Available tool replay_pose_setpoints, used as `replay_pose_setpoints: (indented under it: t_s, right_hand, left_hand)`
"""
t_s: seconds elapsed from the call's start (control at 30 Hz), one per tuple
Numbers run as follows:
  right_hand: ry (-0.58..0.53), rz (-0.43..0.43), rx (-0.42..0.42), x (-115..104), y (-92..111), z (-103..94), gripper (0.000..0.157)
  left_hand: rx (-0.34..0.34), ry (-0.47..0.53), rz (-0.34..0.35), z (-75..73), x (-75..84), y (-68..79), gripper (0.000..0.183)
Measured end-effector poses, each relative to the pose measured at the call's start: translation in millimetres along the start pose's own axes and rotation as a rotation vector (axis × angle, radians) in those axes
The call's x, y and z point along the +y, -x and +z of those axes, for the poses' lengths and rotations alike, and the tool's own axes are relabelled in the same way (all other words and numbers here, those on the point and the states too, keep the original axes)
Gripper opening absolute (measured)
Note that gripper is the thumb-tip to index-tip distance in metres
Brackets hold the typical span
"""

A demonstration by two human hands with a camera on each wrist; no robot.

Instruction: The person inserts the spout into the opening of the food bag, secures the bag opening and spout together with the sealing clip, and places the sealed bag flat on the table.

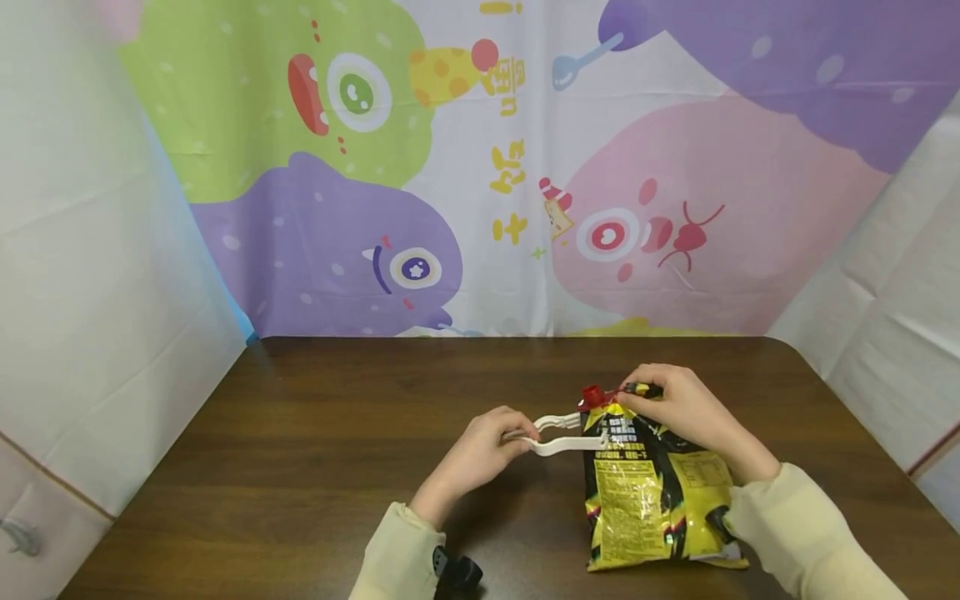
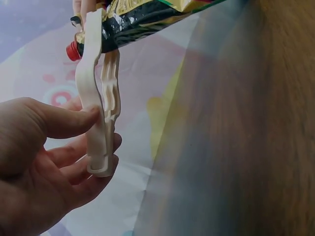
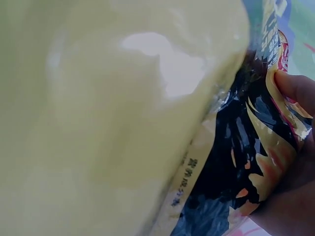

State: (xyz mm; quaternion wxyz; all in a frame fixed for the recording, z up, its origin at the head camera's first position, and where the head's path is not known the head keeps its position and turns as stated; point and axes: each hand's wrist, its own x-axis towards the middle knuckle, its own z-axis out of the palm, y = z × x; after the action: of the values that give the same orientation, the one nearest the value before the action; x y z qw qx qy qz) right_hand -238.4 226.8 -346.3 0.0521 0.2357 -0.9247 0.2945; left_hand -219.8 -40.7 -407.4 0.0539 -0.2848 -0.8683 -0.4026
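Note:
My left hand (image 1: 487, 444) pinches the hinge end of a white bag clip (image 1: 558, 447) between thumb and fingers. The clip's two arms are spread, one in front of the upper left part of a black and yellow snack bag (image 1: 630, 508), the other passing behind it. In the left wrist view, the thumb presses the side of the clip (image 2: 91, 83). My right hand (image 1: 686, 406) grips the bag's top edge, which looks folded or bunched. A red cap-like piece (image 1: 593, 395) shows at the top left corner; how it is attached cannot be told.
The bag stands on a brown wooden table (image 1: 315, 467). Behind the table hangs a printed cloth (image 1: 510, 283) with cartoon creatures, and pale cloth (image 1: 67, 250) hangs at the sides. A black device (image 1: 457, 575) sits at the left wrist.

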Motion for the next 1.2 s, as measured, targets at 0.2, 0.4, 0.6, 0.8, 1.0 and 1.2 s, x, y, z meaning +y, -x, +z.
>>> replay_pose_setpoints:
  t_s: [0.2, 0.4, 0.6, 0.8, 1.0, 1.2]
  right_hand:
    - [-0.005, -0.010, 0.000, -3.1, -1.2, 2.5, 0.020]
    - [0.000, -0.008, 0.003, -4.7, -1.3, 3.8, 0.021]
    - [-0.006, 0.000, 0.008, -4.0, -1.8, 4.9, 0.021]
    - [0.008, -0.016, 0.029, -2.6, -2.2, 6.1, 0.021]
    - [0.024, -0.054, 0.071, -2.3, -2.0, 7.2, 0.013]
    - [0.030, -0.057, 0.097, -4.5, -2.5, 8.9, 0.014]
  left_hand:
    - [0.001, 0.026, -0.022, 1.2, 5.6, -3.0, 0.007]
    - [0.025, 0.030, -0.027, 4.6, 8.9, -5.9, 0.008]
    - [0.050, 0.050, -0.044, 10.0, 12.1, -8.9, 0.007]
    - [0.079, 0.102, -0.075, 12.6, 17.4, -9.5, 0.009]
    - [0.115, 0.125, -0.075, 14.8, 18.4, -11.0, 0.009]
    - [0.127, 0.140, -0.083, 15.7, 19.9, -12.1, 0.009]
